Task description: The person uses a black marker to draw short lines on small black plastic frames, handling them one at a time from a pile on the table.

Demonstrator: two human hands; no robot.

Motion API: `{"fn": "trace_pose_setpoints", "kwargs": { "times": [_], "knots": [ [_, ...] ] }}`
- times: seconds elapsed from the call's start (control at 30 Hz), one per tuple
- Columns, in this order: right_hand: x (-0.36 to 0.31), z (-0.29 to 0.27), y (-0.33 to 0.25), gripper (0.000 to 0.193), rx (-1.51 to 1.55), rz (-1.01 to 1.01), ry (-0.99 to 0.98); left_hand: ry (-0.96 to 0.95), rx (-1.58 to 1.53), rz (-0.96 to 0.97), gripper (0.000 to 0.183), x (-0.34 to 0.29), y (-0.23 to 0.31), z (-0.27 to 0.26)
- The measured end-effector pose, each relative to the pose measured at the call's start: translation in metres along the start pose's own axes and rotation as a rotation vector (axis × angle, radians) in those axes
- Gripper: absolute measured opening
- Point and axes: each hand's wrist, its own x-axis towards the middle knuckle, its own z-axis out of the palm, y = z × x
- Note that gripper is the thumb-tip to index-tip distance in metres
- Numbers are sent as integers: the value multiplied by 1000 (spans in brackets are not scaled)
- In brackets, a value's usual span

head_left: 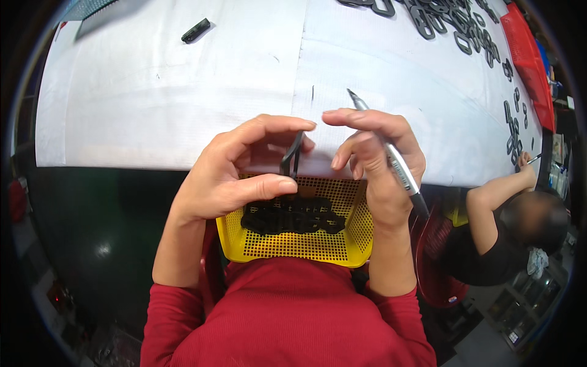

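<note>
My left hand (229, 165) is closed, pinching a thin black frame-shaped part (292, 156) on edge between thumb and fingers. My right hand (385, 159) holds a grey marker pen (400, 168) with a black end; its dark tip points up and away, over the table. The fingers of this hand are bent toward the black part but stand apart from it. Below both hands, a yellow mesh basket (361, 238) sits at my lap, with a pile of black parts (293, 217) inside.
A white-covered table (183, 92) spreads ahead. Many black frame parts (452, 21) lie at its far right, beside a red basket (529, 61). A small black piece (195, 30) lies far left. At the right, another person (489, 226) holds a pen near more parts.
</note>
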Motion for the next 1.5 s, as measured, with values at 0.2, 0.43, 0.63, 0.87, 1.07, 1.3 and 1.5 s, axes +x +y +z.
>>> {"fn": "trace_pose_setpoints", "kwargs": {
  "times": [0.2, 0.43, 0.63, 0.87, 1.07, 1.3, 1.5],
  "knots": [
    [10, -4, -4, 21, -109, -119, -329, -211, -217, -128, 66, 5, 9, -6],
    [5, 3, -2, 25, 462, 435, 16, 142, 367, 556, 79, 11, -13, 13],
    [-1, 17, -5, 26, 511, 533, 10, 198, 407, 752, 63, 14, -21, 14],
    [-6, 1, 2, 16, -97, 272, 241, 287, 493, 379, 57, 3, -27, 11],
    [-9, 13, 12, 21, -257, 81, 226, 272, 510, 391, 58, 4, -29, 8],
    [-4, 18, 23, 26, -346, -19, 217, 284, 473, 403, 58, 5, -31, 7],
    [-2, 18, 25, 26, -383, -70, 190, 291, 504, 422, 57, 6, -33, 6]
  ]
}}
